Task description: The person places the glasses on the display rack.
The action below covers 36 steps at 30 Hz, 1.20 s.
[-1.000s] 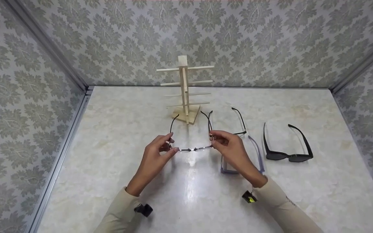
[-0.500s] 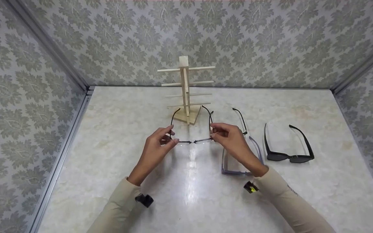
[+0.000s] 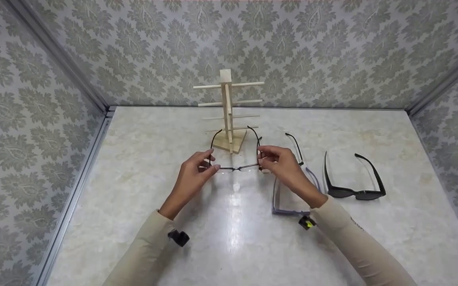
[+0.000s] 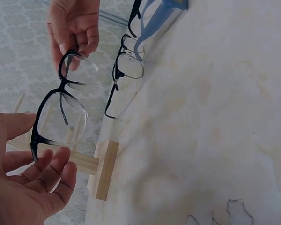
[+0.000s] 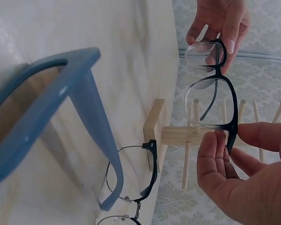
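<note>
A pair of eyeglasses (image 3: 236, 169) with a dark upper frame, clear lower rims and open temples is held above the table. My left hand (image 3: 192, 178) pinches it at the left hinge, thumb on the front. At the opposite hinge my right hand (image 3: 286, 169) grips it between thumb and fingers. In the left wrist view the lenses (image 4: 65, 117) hang between both hands. The temple tips point toward a wooden rack (image 3: 226, 107) with several crosswise pegs, overlapping its base (image 3: 218, 142) in the head view.
Right of the rack, a second black-and-clear pair of glasses (image 3: 299, 153) lies partly hidden behind my right hand. Blue-framed glasses (image 3: 290, 212) lie nearer, partly under my right forearm. Black sunglasses (image 3: 356, 194) rest further right. Patterned walls (image 3: 312, 51) enclose the table (image 3: 141, 159).
Both hands have carried the eyeglasses away from me, toward the rack, and the temple tips now overlap its base and lowest pegs. The other glasses and the rack stay put.
</note>
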### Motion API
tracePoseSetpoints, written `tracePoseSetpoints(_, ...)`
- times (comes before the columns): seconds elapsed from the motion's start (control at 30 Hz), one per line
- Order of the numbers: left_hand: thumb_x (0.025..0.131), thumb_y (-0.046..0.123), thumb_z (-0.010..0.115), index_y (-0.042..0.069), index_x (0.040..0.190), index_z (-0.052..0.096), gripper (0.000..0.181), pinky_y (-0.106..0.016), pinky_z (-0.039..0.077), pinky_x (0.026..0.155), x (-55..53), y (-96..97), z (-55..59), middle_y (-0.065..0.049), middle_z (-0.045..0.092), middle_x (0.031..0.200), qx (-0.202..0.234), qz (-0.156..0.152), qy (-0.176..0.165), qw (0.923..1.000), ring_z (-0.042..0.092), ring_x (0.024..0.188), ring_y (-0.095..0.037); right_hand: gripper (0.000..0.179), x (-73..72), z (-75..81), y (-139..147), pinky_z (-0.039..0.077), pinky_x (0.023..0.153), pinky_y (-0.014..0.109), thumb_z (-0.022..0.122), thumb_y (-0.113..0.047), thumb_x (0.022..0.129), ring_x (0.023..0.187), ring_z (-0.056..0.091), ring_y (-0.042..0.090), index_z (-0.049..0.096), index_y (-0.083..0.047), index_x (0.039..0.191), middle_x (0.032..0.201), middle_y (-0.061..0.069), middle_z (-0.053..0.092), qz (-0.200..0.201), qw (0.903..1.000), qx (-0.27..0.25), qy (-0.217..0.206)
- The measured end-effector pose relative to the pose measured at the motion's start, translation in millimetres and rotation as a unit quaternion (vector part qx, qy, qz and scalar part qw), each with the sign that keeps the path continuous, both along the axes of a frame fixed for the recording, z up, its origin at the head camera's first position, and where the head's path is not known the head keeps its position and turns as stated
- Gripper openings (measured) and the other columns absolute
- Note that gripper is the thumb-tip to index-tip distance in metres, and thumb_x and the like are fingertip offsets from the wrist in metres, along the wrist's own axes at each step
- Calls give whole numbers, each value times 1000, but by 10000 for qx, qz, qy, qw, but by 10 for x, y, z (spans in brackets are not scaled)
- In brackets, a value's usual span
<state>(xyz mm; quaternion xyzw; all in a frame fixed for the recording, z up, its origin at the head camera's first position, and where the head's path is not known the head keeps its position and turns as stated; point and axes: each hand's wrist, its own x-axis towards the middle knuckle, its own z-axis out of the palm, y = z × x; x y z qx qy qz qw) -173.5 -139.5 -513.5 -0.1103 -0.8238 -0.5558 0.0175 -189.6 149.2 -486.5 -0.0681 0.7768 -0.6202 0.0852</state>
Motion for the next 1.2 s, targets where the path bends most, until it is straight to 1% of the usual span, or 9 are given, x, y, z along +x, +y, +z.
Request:
tracePoseSetpoints(0.1, 103, 9, 80, -4, 154, 61, 56, -45, 62, 98, -26, -1, 8, -22, 70, 127, 23, 29, -5, 10000, 73, 106, -25, 42, -43, 9, -8, 64, 83, 26, 66, 9, 99, 99, 73, 18, 69, 10, 141, 118, 26, 75, -10, 10000, -24, 49)
tracePoseSetpoints(0.27, 103, 10, 80, -4, 153, 61, 56, -44, 62, 98, -76, -3, 22, -21, 70, 126, 27, 89, 38, 9999, 73, 106, -25, 42, -104, 34, -16, 63, 83, 24, 67, 9, 100, 99, 73, 15, 68, 11, 141, 115, 20, 76, 6, 10000, -32, 75)
tracePoseSetpoints(0.5, 103, 12, 80, -3, 155, 60, 57, -49, 60, 102, -145, -10, 40, -17, 71, 125, 56, 141, -32, 9999, 73, 109, -29, 43, -190, 62, -25, 62, 84, 25, 68, 7, 101, 99, 71, 16, 67, 9, 144, 116, 19, 75, 136, 9999, -1, 8)
tracePoseSetpoints(0.6, 104, 13, 80, -2, 155, 60, 57, -49, 60, 102, -174, -13, 53, -15, 71, 126, -9, 175, -75, 9998, 73, 110, -28, 42, -225, 72, -30, 62, 84, 25, 68, 6, 103, 101, 71, 17, 68, 8, 144, 117, 18, 74, 167, 9999, 33, -13)
tracePoseSetpoints(0.8, 105, 13, 78, -2, 155, 60, 56, -49, 59, 102, -234, -29, 72, -13, 70, 127, -155, 227, -138, 9995, 72, 109, -28, 42, -294, 63, -31, 64, 90, 32, 69, 1, 105, 109, 72, 22, 67, 3, 147, 123, 17, 73, 233, 9995, 20, -225)
tracePoseSetpoints(0.93, 106, 14, 77, 0, 155, 61, 54, -49, 59, 103, -272, -39, 76, -13, 69, 127, -215, 235, -188, 9993, 72, 109, -29, 43, -334, 39, -29, 64, 94, 36, 70, 0, 106, 113, 72, 25, 66, 3, 148, 126, 18, 72, 299, 9990, -72, -326)
tracePoseSetpoints(1.1, 106, 15, 76, -2, 156, 59, 55, -47, 59, 103, -340, -42, 75, -16, 69, 129, -248, 191, -238, 9992, 73, 111, -30, 44, -379, 31, -27, 64, 91, 31, 69, 1, 105, 112, 71, 24, 65, 5, 149, 125, 18, 72, 282, 9991, -104, -286)
tracePoseSetpoints(1.2, 106, 16, 76, -4, 156, 58, 57, -47, 60, 100, -391, -49, 63, -19, 70, 131, -266, 183, -250, 9992, 73, 111, -32, 44, -421, 18, -33, 63, 88, 27, 70, 2, 105, 110, 71, 22, 65, 6, 148, 124, 19, 72, 264, 9992, -137, -271)
